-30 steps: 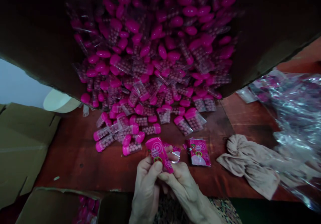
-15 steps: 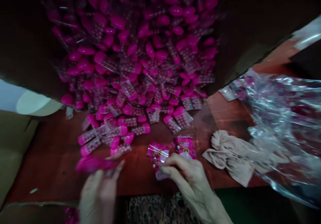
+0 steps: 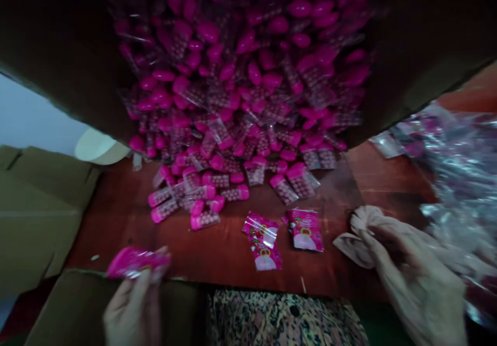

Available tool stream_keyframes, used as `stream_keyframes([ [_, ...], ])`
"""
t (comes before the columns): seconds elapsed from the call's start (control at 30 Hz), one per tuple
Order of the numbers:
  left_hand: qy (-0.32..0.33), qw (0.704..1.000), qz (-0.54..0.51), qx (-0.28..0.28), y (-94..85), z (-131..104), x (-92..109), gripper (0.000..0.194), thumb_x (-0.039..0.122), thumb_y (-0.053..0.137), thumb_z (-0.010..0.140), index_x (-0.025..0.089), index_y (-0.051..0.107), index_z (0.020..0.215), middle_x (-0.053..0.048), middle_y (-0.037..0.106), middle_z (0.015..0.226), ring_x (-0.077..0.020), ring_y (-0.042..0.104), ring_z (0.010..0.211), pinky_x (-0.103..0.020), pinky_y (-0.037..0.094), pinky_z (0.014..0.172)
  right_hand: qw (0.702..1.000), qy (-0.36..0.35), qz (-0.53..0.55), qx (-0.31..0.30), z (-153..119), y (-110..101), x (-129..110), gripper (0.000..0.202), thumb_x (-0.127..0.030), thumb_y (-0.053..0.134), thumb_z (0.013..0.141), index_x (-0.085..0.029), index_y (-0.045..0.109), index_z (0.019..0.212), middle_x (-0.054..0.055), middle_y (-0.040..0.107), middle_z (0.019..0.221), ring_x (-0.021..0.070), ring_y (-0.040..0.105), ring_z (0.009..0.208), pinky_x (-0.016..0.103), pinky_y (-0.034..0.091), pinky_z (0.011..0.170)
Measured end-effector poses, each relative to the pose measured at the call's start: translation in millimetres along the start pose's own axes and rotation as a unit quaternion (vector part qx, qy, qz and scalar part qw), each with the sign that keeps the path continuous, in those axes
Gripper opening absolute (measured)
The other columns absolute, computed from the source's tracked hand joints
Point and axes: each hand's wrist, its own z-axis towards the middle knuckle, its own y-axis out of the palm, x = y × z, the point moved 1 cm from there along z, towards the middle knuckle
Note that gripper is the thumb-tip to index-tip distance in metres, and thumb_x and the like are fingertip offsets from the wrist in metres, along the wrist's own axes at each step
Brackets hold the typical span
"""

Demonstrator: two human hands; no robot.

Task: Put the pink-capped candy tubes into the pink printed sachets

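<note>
On a worn red-brown table (image 3: 186, 263), in dim light, a large cardboard box (image 3: 419, 46) lies with its open side toward the person, its dark walls framing a heap of small bottles (image 3: 252, 82) with pink caps, some of which spill onto the tabletop. A pale bowl (image 3: 99, 148) and a folded cardboard flap (image 3: 42, 206) stand to the left, crumpled clear plastic (image 3: 462, 196) covers the far right, and patterned fabric (image 3: 279, 320) shows below the front edge. Compared with half a second ago, the right hand (image 3: 411, 273) has left the loose packets (image 3: 266, 242) in the middle and reached the beige cloth (image 3: 357, 247) on the right; those packets now lie uncovered, overlapping each other just beside the neat stack (image 3: 306, 230). The left hand (image 3: 134, 294) remains on the left side with its pink packet (image 3: 134, 263), both somewhat blurred. That packet sits at the tips of the left fingers, pinched against the thumb, extending out to either side of them above the table's front edge. The right fingers are bent over the cloth and touch it, but whether they grip it I cannot tell.
</note>
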Motion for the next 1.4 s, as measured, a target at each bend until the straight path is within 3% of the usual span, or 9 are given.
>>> stream_keyframes([
  [0.03, 0.005, 1.0, -0.005, 0.009, 10.2, -4.5, -4.1, 0.01, 0.023, 0.072, 0.065, 0.019, 0.069, 0.075, 0.003, 0.071, 0.065, -0.0128, 0.065, 0.067, -0.022, 0.053, 0.07, 0.999, 0.027, 0.031, -0.001, -0.5, 2.7, -8.4, 0.031, -0.05, 0.053, 0.08, -0.022, 0.062, 0.091, 0.011, 0.065, 0.096, 0.029, 0.061, 0.09, 0.043, 0.048, 0.081],
  [0.13, -0.058, 0.991, -0.006, -0.119, 43.9, -19.7, -17.4, 0.017, 0.024, 0.076, 0.058, 0.015, 0.07, 0.072, -0.002, 0.07, 0.063, -0.0157, 0.064, 0.058, -0.027, 0.053, 0.062, 0.983, 0.058, 0.155, -0.074, -0.7, 9.9, -50.8, 0.028, -0.044, 0.055, 0.082, -0.027, 0.059, 0.104, 0.007, 0.065, 0.09, 0.0232, 0.062, 0.079, 0.036, 0.052, 0.069],
  [0.23, -0.114, 0.964, 0.03, -0.237, 65.1, -37.8, -24.0, 0.019, 0.027, 0.075, 0.06, 0.013, 0.072, 0.073, -0.005, 0.067, 0.056, -0.0169, 0.06, 0.052, -0.027, 0.049, 0.053, 0.954, -0.054, 0.254, -0.153, 1.2, 16.9, -102.7, 0.039, -0.042, 0.061, 0.08, -0.025, 0.056, 0.115, 0.006, 0.064, 0.099, 0.0204, 0.063, 0.085, 0.033, 0.054, 0.074],
  [0.37, -0.104, 0.953, 0.054, -0.28, 70.6, -51.1, -21.6, 0.025, 0.032, 0.077, 0.058, 0.014, 0.074, 0.076, -0.004, 0.067, 0.061, -0.0157, 0.058, 0.055, -0.024, 0.045, 0.055, 0.906, -0.179, 0.309, -0.225, -1.6, 28.1, -143.9, 0.04, -0.042, 0.057, 0.084, -0.021, 0.056, 0.118, 0.008, 0.063, 0.105, 0.0204, 0.06, 0.099, 0.029, 0.052, 0.08],
  [0.53, -0.087, 0.949, 0.038, -0.3, 69.4, -48.8, -18.9, 0.029, 0.037, 0.079, 0.057, 0.016, 0.076, 0.076, -0.004, 0.067, 0.062, -0.0154, 0.058, 0.057, -0.024, 0.045, 0.056, 0.89, -0.165, 0.331, -0.267, -8.8, 34.5, -151.1, 0.025, -0.038, 0.05, 0.089, -0.022, 0.063, 0.104, 0.004, 0.068, 0.082, 0.0174, 0.063, 0.078, 0.026, 0.051, 0.067],
  [0.67, -0.152, 0.911, -0.005, -0.383, 69.8, -48.4, -25.4, 0.035, 0.045, 0.075, 0.06, 0.015, 0.075, 0.078, -0.003, 0.061, 0.047, -0.0139, 0.055, 0.041, -0.023, 0.043, 0.043, 0.889, -0.165, 0.325, -0.278, -4.3, 31.7, -150.8, 0.019, -0.03, 0.052, 0.088, -0.019, 0.067, 0.09, 0.004, 0.067, 0.077, 0.0165, 0.061, 0.07, 0.026, 0.048, 0.06],
  [0.87, -0.199, 0.874, -0.052, -0.44, 69.1, -48.3, -35.4, 0.032, 0.043, 0.074, 0.063, 0.013, 0.073, 0.075, -0.006, 0.065, 0.051, -0.015, 0.06, 0.043, -0.02, 0.043, 0.039, 0.888, -0.173, 0.317, -0.285, -2.1, 31.7, -149.9, 0.02, -0.025, 0.05, 0.088, -0.017, 0.067, 0.081, 0.004, 0.064, 0.069, 0.0146, 0.056, 0.064, 0.026, 0.045, 0.058],
  [1.13, -0.21, 0.867, -0.068, -0.446, 71.9, -50.1, -40.2, 0.039, 0.044, 0.073, 0.064, 0.014, 0.072, 0.089, -0.006, 0.066, 0.055, -0.0164, 0.062, 0.047, -0.022, 0.046, 0.043, 0.887, -0.129, 0.347, -0.275, -8.7, 38.3, -141.5, 0.012, -0.022, 0.057, 0.084, -0.016, 0.067, 0.082, 0.003, 0.064, 0.068, 0.0144, 0.058, 0.064, 0.025, 0.048, 0.059],
  [1.4, -0.196, 0.942, -0.048, -0.267, 71.5, -53.3, -40.2, 0.032, 0.037, 0.077, 0.06, 0.024, 0.073, 0.089, -0.006, 0.072, 0.088, -0.0236, 0.066, 0.082, -0.033, 0.051, 0.072, 0.886, -0.118, 0.392, -0.219, -10.9, 43.5, -139.7, 0.02, -0.018, 0.06, 0.081, -0.02, 0.068, 0.099, 0.003, 0.066, 0.075, 0.0141, 0.061, 0.067, 0.024, 0.051, 0.058],
])
